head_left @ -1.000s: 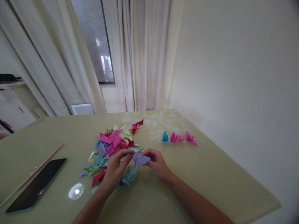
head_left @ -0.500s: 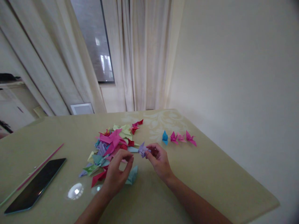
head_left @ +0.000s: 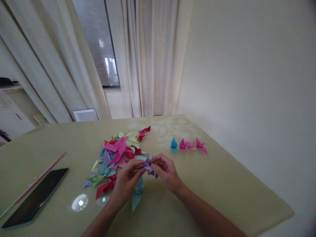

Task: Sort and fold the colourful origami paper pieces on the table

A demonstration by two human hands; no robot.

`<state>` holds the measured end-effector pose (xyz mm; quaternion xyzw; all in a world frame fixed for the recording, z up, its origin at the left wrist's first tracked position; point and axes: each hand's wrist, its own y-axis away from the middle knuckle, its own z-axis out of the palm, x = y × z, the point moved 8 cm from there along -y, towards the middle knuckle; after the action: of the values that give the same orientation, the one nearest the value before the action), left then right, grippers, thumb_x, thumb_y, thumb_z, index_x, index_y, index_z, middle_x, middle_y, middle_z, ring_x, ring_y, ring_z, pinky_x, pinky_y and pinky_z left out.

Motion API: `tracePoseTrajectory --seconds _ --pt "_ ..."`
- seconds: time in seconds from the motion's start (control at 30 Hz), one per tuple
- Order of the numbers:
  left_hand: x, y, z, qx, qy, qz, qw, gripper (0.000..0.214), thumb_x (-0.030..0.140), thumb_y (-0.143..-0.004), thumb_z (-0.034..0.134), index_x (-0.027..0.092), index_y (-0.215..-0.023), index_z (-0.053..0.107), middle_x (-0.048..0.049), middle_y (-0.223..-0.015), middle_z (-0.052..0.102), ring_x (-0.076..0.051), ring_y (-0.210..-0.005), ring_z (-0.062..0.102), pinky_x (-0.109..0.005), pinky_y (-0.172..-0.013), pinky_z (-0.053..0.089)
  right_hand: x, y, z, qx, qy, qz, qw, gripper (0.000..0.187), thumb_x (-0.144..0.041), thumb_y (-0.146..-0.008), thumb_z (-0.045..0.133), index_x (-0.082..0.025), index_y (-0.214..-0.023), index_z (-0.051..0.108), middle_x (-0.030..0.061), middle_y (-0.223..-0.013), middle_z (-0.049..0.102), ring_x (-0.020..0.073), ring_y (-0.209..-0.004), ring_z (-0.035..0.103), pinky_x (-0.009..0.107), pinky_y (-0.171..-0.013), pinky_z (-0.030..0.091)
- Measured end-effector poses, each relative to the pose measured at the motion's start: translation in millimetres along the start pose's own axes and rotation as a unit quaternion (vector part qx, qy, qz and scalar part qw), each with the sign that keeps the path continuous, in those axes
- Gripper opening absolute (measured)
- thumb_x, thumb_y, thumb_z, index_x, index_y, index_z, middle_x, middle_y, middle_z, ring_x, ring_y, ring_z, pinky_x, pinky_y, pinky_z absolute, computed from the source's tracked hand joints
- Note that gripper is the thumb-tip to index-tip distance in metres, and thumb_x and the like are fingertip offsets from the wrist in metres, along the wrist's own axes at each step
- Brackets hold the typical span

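Pinching a purple paper piece, both hands meet; four finished figures stand at two o'clock, a mixed pile waits at ten.

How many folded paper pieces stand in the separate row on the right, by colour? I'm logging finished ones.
Blue piece: 1
Pink pieces: 3
Total in the row: 4
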<state>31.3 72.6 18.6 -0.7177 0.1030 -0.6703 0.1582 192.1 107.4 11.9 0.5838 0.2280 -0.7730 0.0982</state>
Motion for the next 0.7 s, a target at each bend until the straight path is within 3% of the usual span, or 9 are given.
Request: tracePoseTrajectory --seconds 0.13,0.23,0.47,0.57,0.7 --pt "-5.6 0.6 -6.7 0.048 -0.005 -0.033 0.998 0.033 0.048 -0.082 0.084 0.02 -0.098 0.08 -0.0073 -0.095 0.081 -0.025 -0.089 0.079 -0.036 -0.082 0.067 -8.1 -0.8 -6.9 0.027 0.037 -0.045 0.998 0.034 -0.048 -0.092 0.08 -0.024 -0.106 0.059 0.0011 -0.089 0.07 0.0166 -0.078 0.067 0.027 -0.066 0.05" --pt "-12.2 1.4 -2.1 0.031 0.028 -0.083 0.996 0.039 0.052 -0.08 0.086 0.019 -0.099 0.08 -0.0083 -0.095 0.083 -0.026 -0.088 0.08 -0.038 -0.084 0.067 -14.4 -1.7 -17.4 0.073 0.109 -0.078 0.988 0.031 -0.044 -0.093 0.08 -0.025 -0.11 0.063 0.0004 -0.092 0.067 0.0166 -0.081 0.064 0.028 -0.069 0.05" --pt "-19.5 1.5 3.9 0.001 0.089 -0.14 0.986 0.048 0.055 -0.078 0.087 0.019 -0.108 0.078 -0.0098 -0.103 0.084 -0.025 -0.093 0.08 -0.041 -0.093 0.066 -45.3 -7.3 -17.9 0.036 0.276 -0.172 0.945 0.016 -0.036 -0.098 0.072 -0.022 -0.09 0.073 0.0007 -0.084 0.065 0.0143 -0.07 0.059 0.026 -0.062 0.046" --pt "-20.1 -1.8 -8.2 0.039 0.065 -0.13 0.989 0.051 0.059 -0.078 0.085 0.019 -0.11 0.077 -0.0106 -0.11 0.082 -0.025 -0.094 0.08 -0.041 -0.092 0.067 -59.4 -38.1 -30.8 0.02 0.387 -0.136 0.912 0.008 -0.027 -0.098 0.069 -0.021 -0.093 0.072 -0.0009 -0.079 0.069 0.0134 -0.067 0.06 0.024 -0.062 0.045" --pt "-20.7 -5.6 -26.3 0.094 0.034 -0.11 0.989 0.054 0.065 -0.077 0.083 0.018 -0.103 0.077 -0.0085 -0.101 0.081 -0.024 -0.085 0.079 -0.039 -0.084 0.069 -68.6 -89.9 -62.0 -0.006 0.537 -0.062 0.841 0.008 -0.013 -0.091 0.07 -0.019 -0.097 0.073 -0.0001 -0.084 0.075 0.0142 -0.076 0.067 0.023 -0.071 0.046"
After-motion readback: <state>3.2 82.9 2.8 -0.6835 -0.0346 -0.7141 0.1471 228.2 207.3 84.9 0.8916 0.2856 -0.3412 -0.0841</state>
